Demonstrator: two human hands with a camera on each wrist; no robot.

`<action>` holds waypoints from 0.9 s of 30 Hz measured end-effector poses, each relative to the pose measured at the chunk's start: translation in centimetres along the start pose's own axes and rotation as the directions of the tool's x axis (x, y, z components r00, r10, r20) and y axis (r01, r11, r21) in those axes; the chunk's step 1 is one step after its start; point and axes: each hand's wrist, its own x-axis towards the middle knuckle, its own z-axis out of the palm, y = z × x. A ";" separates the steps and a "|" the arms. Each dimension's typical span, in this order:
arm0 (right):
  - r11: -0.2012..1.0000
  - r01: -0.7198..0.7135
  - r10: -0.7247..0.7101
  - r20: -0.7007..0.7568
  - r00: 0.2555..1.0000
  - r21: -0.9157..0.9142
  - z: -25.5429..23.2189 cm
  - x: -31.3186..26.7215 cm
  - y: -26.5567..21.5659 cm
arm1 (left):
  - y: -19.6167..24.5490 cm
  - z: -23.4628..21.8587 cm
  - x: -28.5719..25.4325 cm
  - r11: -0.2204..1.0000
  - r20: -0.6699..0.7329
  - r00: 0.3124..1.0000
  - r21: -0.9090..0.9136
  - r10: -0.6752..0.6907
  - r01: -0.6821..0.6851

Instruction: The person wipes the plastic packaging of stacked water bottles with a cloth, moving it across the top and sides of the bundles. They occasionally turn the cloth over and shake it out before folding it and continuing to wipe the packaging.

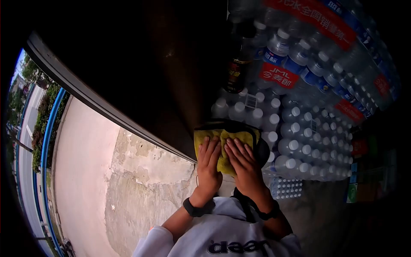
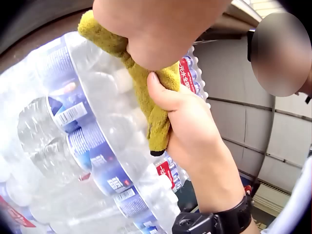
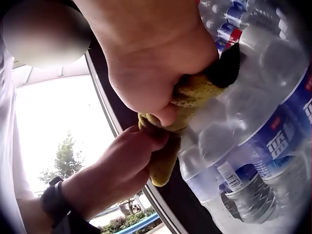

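Head view puts the yellow plush cloth under both palms, just beside shrink-wrapped packs of bottled water. It looks thick-piled and soft, so it should be light, floppy and hard to damage, with enough nap to give bare skin a sure hold; any slipping would more likely come from the film-wrapped plastic near it. A flat palm seems the best way to steer it, and the dark edging in the right wrist view would probably make the firmest place to pinch (whether it is damp or dry, I cannot tell).

The left hand and right hand lie side by side on the cloth, fingers extended and pointing away from the body. Neither shows a closed grip: they press the cloth rather than clutch it, and the left wrist view has the right thumb resting along its face. What lies beneath the cloth is hidden.

Both wrists carry black bands, and the forearms reach forward from a white shirt. Farther out stand a dark-labelled bottle on the packs' side and, to the left, cracked pavement and a blue railing.
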 end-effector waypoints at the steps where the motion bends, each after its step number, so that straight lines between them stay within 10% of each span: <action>1: 0.998 -0.055 0.055 -0.031 0.998 -0.017 -0.2 -1.6 0.2 | 0.8 0.3 -0.6 1.000 0.039 0.999 0.003 0.021 -0.021; 5: 0.968 -0.228 0.215 -0.127 0.968 -0.104 -1.8 -5.1 1.7 | 1.9 2.1 4.2 0.948 0.264 0.913 -0.158 0.310 -0.276; 9: 0.936 -0.320 0.278 -0.250 0.928 -0.146 0.0 0.8 1.7 | 0.5 1.7 6.7 0.984 0.274 0.951 -0.139 0.145 -0.110; 15: 0.997 -0.017 0.013 -0.054 0.998 -0.076 0.2 -1.4 0.6 | 1.5 0.5 -0.2 0.997 0.043 0.998 0.068 -0.039 0.036; 19: 0.966 -0.186 0.166 -0.123 0.978 -0.182 -2.2 -3.9 2.3 | 2.5 3.0 3.1 0.971 0.208 0.950 -0.105 0.233 -0.215; 27: 0.958 -0.010 -0.030 -0.133 0.991 -0.288 3.1 -1.9 2.0 | -0.8 0.0 0.4 0.990 0.100 0.988 -0.093 0.115 -0.105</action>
